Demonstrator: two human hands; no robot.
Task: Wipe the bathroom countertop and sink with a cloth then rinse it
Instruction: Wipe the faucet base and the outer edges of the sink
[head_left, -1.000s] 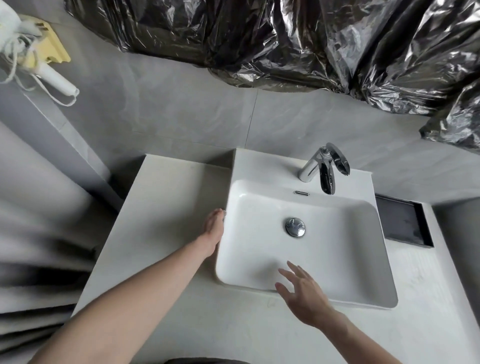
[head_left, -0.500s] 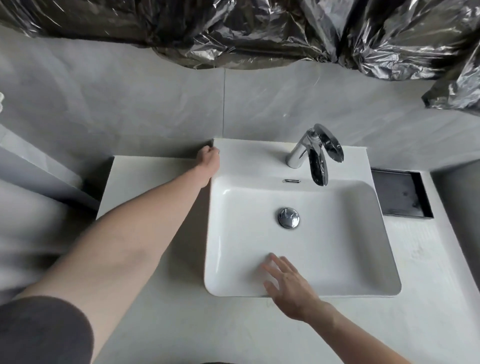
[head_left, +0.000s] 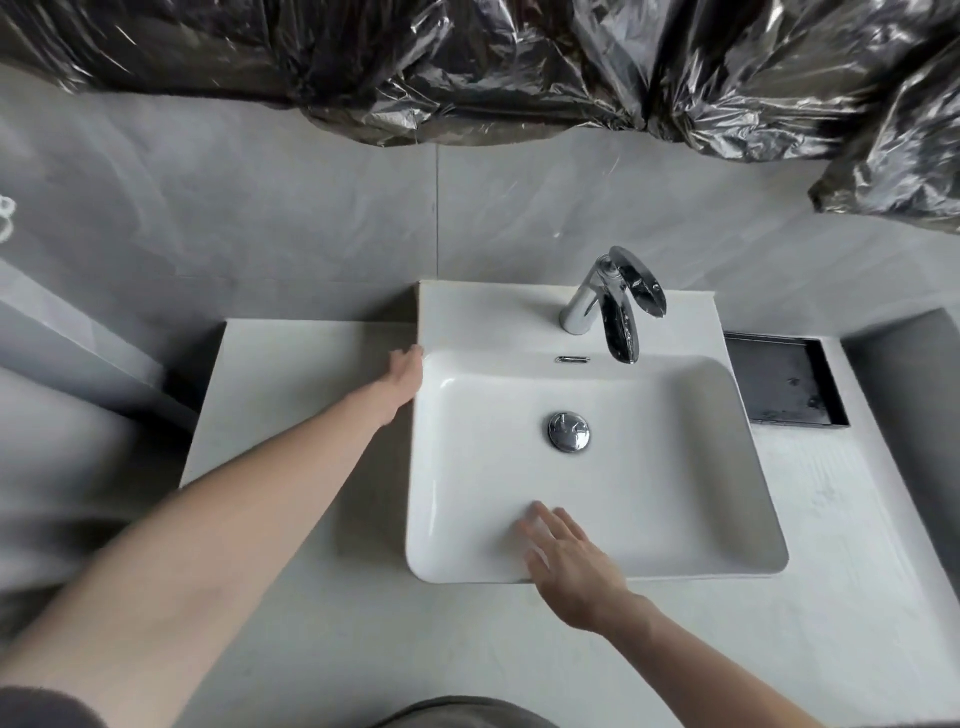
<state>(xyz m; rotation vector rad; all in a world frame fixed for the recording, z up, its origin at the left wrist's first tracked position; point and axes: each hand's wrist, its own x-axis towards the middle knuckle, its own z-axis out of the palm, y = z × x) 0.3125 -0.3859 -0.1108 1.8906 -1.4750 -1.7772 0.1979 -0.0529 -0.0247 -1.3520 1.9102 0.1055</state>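
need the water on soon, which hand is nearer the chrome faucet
Left. The left hand rests at the white ceramic sink's left rim, level with the chrome faucet; the right hand lies on the front rim.

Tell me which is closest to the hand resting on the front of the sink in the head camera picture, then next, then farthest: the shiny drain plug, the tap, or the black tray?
From the right hand:
1. Drain plug, mid-basin, just beyond the fingers.
2. Tap, at the sink's back edge.
3. Black tray, on the counter, far right of the sink.
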